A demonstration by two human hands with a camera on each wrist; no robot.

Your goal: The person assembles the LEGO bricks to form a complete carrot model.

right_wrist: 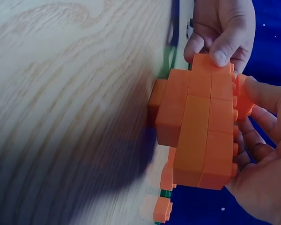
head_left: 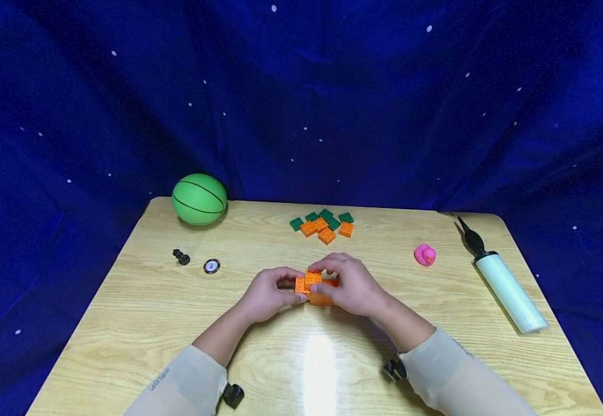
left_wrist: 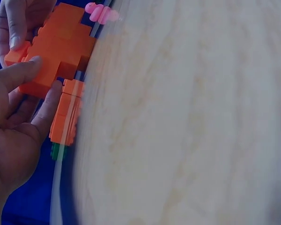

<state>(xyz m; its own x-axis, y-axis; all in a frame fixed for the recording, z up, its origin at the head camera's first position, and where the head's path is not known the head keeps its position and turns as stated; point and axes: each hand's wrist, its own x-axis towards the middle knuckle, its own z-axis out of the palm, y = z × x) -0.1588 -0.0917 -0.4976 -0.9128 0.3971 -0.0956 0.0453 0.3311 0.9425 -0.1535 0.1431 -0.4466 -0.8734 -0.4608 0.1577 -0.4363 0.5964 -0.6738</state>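
An orange brick assembly (head_left: pixel 322 299) stands low over the near middle of the table, built in stepped rows with studs facing up. My left hand (head_left: pixel 270 294) grips its left end, the thumb on the near side and fingers on the far side. My right hand (head_left: pixel 355 286) pinches a small orange brick (right_wrist: pixel 244 96) between thumb and fingers, right at the studs on top of the assembly. In the right wrist view the assembly's smooth side (right_wrist: pixel 194 126) shows its joined bricks. The right hand covers the assembly's right end in the head view.
Behind the hands lie several loose orange bricks (head_left: pixel 326 235) and green bricks (head_left: pixel 325 214). A green ball (head_left: pixel 199 199), a black chess pawn (head_left: pixel 181 257) and a poker chip (head_left: pixel 211 266) are at left. To the right are a pink rubber duck (head_left: pixel 425 255) and a hand pump (head_left: pixel 509 292).
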